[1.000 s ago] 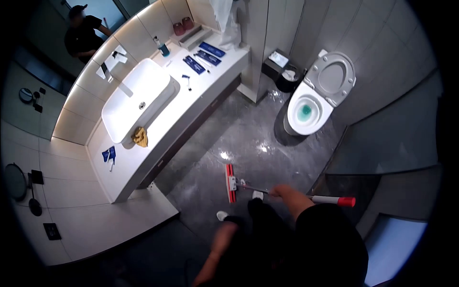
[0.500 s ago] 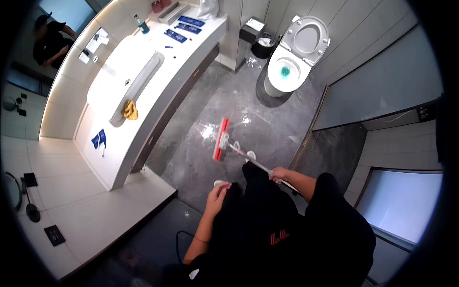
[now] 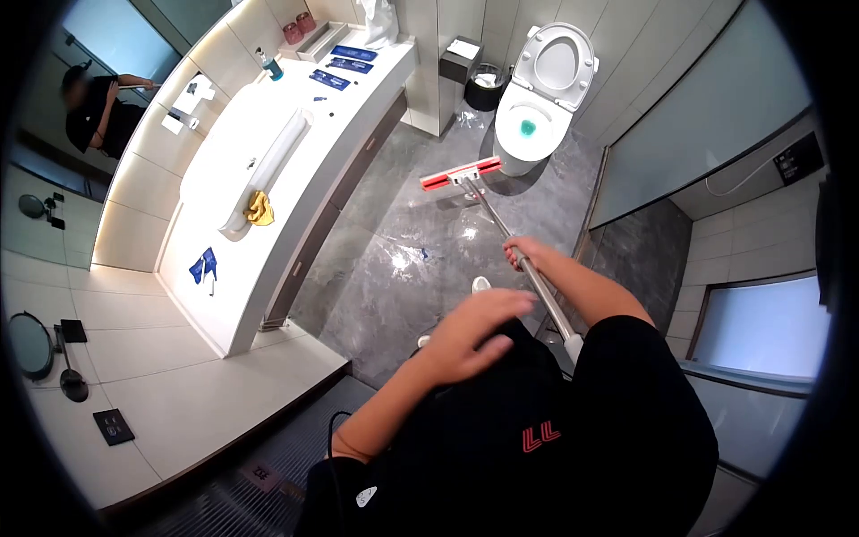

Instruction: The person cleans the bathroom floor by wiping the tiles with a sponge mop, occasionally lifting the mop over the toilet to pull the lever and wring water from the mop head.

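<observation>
My right hand (image 3: 524, 253) is wrapped around the metal pole of a long-handled mop (image 3: 501, 219). Its bar-shaped red-and-white head (image 3: 463, 174) is off to the front, close to the toilet (image 3: 534, 134), and whether it touches the floor I cannot tell. The pole's thicker end runs back beside my body. Slightly blurred, my left hand (image 3: 483, 336) is in front of my torso, its thumb apart from the fingers, holding nothing. It is near the pole but apart from it.
A curved white washbasin counter (image 3: 242, 304) runs along the left, bearing a yellow cloth (image 3: 260, 208), blue packets (image 3: 350, 65) and a soap bottle (image 3: 269, 65). Beside the toilet stands a black bin (image 3: 484, 87). The grey floor (image 3: 358, 304) shines wet. A glass partition (image 3: 698, 121) borders the right.
The mop head has swung forward and right, toward the toilet, and turned crosswise. My right hand has moved forward on the pole. My left hand has come up and rightward, toward the pole.
</observation>
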A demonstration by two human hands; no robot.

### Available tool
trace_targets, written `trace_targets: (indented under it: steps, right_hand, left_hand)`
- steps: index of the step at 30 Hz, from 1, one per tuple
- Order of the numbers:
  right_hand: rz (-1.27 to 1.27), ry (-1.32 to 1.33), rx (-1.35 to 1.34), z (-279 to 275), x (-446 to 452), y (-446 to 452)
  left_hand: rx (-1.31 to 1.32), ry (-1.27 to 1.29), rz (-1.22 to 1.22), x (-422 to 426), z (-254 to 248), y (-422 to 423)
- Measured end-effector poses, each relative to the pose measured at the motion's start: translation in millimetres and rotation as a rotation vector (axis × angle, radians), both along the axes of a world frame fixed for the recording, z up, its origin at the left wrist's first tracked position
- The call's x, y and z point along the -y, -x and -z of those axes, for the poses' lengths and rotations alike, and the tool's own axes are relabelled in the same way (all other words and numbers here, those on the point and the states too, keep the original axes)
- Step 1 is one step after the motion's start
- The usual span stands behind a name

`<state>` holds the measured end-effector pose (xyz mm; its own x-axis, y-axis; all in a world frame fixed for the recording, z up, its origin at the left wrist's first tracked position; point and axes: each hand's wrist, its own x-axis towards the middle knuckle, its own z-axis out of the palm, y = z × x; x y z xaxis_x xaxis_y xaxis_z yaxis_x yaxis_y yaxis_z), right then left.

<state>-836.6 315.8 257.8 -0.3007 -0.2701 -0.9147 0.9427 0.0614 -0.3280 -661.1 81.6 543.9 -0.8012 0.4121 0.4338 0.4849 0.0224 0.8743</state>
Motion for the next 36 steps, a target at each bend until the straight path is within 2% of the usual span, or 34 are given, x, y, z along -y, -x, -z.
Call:
trace_targets:
  steps: [2,4,5,9,12,14,16,18,20,21,23,24,25,27,30,34,36]
  right_hand:
    - [-0.090,-0.129,-0.115,-2.3,2.6,11.6]
    - [-0.216,-0.269,-0.265,-12.0,6.0,19.4]
    - [-0.251,-0.278,-0.315,-5.8,5.8,28.1]
    - [-0.347,-0.411,-0.462,-42.3,23.1,43.8]
    - [-0.076,-0.282,-0.456,-54.4,41.6,35.2]
    - [0.165,-0.082,-0.423,-59.2,68.2,31.9]
    - [0.422,0.163,-0.361,-65.2,98.7,24.0]
    - [0.695,0.445,-0.269,-72.5,124.4,7.6]
    - [1.021,0.655,-0.177,-82.9,141.9,5.0]
    - [1.186,0.756,-0.115,-83.1,145.0,1.9]
    - [1.142,0.689,-0.159,-63.8,143.9,-0.8]
    - [1.113,0.659,-0.189,-53.4,144.2,5.4]
    - [1.122,0.839,-0.101,-34.8,142.6,11.4]
    - [1.155,0.828,-0.166,-36.4,140.5,7.8]
    - [1.156,0.860,-0.147,-56.0,133.3,7.6]
    - [1.156,0.852,-0.160,-60.1,113.3,57.9]
    - [1.128,0.871,-0.070,-62.7,96.2,95.7]
  left_hand:
    - [-0.134,0.074,0.251,-20.9,-37.1,-2.7]
    - [-0.255,0.114,0.382,-50.9,-47.3,-13.5]
    - [-0.247,0.146,0.402,-64.7,-36.7,-17.1]
    - [-0.116,0.076,0.374,-81.7,-20.7,-19.9]
    - [-0.089,0.000,0.242,-60.9,-18.0,-16.6]
    - [-0.210,-0.062,0.138,-33.9,-6.7,-10.7]
    - [-0.152,-0.323,0.054,-0.9,-17.3,-10.7]
    - [-0.084,-0.223,-0.500,10.5,-32.4,-40.8]
    - [-0.171,-0.238,-0.339,37.0,-58.0,-52.3]
    - [-0.503,-0.451,-0.019,47.1,-63.5,-36.4]
    - [-0.564,-0.739,0.041,50.5,-91.5,-46.4]
    - [-0.310,-0.801,-0.239,45.9,-114.4,-75.0]
    - [-0.295,-0.829,-0.317,48.6,-111.6,-80.9]
    - [-0.277,-0.880,-0.467,58.9,-106.7,-80.7]
    - [-0.228,-0.923,-0.427,73.3,-86.1,-81.5]
    - [-0.161,-0.897,-0.420,80.6,-61.6,-65.4]
    - [-0.080,-0.894,-0.422,85.2,-39.1,-53.0]
